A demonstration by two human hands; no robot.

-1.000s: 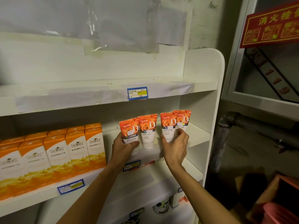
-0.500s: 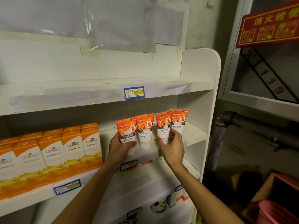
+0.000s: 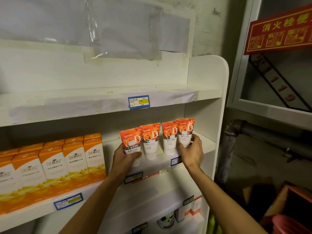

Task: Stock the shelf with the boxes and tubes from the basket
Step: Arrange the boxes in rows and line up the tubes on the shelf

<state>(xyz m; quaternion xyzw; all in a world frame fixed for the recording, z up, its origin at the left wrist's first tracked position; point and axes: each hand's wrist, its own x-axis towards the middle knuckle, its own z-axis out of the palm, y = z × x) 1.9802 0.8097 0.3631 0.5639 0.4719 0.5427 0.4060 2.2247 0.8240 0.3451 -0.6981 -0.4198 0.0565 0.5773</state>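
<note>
Four glossy squeeze tubes (image 3: 152,141), orange rose print with "DANZ" and a big D, stand caps-down on the white shelf (image 3: 205,146). Left hand (image 3: 124,157) grips the 9 o'clock end tube, right hand (image 3: 192,152) the 3 o'clock one. Orange-and-white cardboard boxes (image 3: 55,166) sit further toward 9.

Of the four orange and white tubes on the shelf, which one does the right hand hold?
The rightmost orange and white tube; the right hand grips its lower part, nearest the shelf's side panel.

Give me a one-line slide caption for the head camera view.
Left hand and right hand grip the outer two of four orange tubes standing beside orange boxes on the shelf.
</note>
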